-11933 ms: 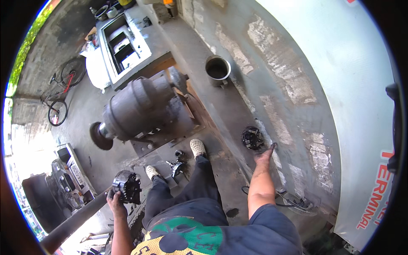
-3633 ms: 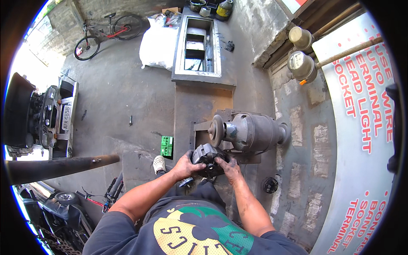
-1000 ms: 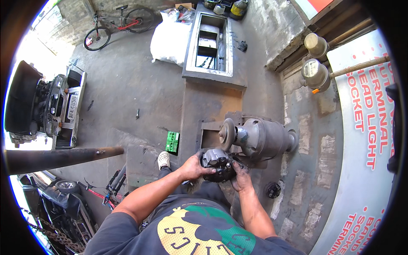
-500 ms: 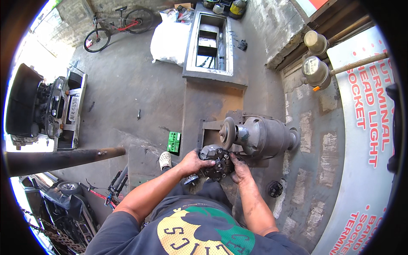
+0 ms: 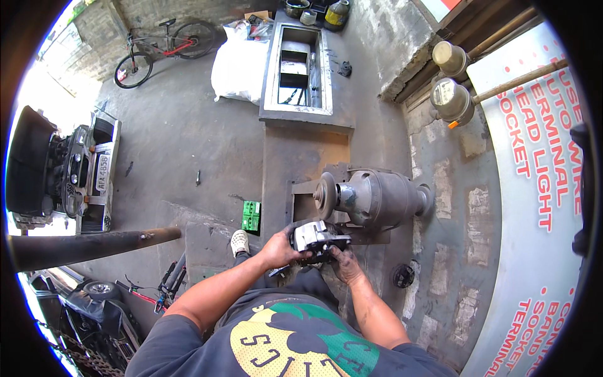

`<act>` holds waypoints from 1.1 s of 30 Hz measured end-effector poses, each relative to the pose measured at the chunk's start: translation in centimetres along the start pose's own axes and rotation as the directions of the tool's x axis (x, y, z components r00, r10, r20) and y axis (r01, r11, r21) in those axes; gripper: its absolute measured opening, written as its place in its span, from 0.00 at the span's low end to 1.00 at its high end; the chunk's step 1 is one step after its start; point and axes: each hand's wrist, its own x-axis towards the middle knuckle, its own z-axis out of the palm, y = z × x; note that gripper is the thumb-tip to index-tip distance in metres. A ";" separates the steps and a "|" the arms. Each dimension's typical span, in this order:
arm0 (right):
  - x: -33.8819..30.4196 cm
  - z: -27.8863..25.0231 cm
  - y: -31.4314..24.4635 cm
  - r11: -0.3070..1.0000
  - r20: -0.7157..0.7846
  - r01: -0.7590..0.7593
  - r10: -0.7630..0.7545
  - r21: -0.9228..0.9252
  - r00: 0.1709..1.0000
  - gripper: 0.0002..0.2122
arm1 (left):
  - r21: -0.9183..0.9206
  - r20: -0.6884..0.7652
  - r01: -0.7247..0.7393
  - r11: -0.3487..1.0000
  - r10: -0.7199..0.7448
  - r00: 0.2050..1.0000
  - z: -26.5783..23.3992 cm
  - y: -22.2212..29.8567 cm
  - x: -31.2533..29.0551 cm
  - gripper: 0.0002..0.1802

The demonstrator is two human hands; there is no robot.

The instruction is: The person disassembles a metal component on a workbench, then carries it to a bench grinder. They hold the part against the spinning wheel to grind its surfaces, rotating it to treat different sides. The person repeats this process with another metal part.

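Observation:
Both hands hold what looks like a car alternator [image 5: 312, 235], a rounded housing with a bright silvery side and dark parts facing me. My left hand [image 5: 280, 249] is closed around its left side, thumb toward the front. My right hand [image 5: 347, 264] grips its lower right side, with darkened fingers. Just beyond it sits a grey bench grinder [image 5: 384, 198], its round wheel [image 5: 325, 195] on the left end, close to the alternator but apart from it. Partly hidden below my left forearm is a small metal part [image 5: 280, 271].
A dark round part [image 5: 403, 275] lies right of my right arm. A green box-shaped battery [image 5: 251, 215] stands by my shoe. Farther off are a metal-framed box [image 5: 269, 81], a white sack [image 5: 237, 70], a bicycle [image 5: 164, 49] and a vehicle with its hood raised [image 5: 78, 176]. A pipe [image 5: 94, 246] juts in from the left.
The alternator has been turned in my hands: its dark, detailed face pointed up before, and now its silvery side does. My right hand has shifted lower on it. The view has moved slightly.

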 end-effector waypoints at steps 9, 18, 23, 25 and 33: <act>2.7 2.3 -1.9 0.994 0.011 -0.105 0.105 0.005 0.994 0.31 | -0.126 0.006 0.171 0.977 -0.171 0.985 -0.3 -1.0 0.7 0.47; 3.5 3.6 -2.3 0.979 0.082 -0.192 0.186 0.073 0.979 0.31 | -0.031 -0.016 0.250 0.968 -0.250 0.968 -2.4 0.3 -0.1 0.50; 3.2 3.9 -2.2 0.988 0.070 -0.140 0.135 0.065 0.988 0.30 | -0.070 -0.001 0.218 0.974 -0.218 0.976 -2.1 -0.6 0.0 0.51; 3.0 3.2 -2.7 0.990 0.039 -0.137 0.135 0.039 0.990 0.31 | -0.022 -0.009 0.236 0.971 -0.237 0.972 -1.2 -0.1 0.6 0.47; 3.9 3.0 -2.9 0.976 0.079 -0.215 0.214 0.009 0.974 0.34 | -0.065 -0.059 0.239 0.969 -0.243 0.968 -0.6 -0.2 0.5 0.46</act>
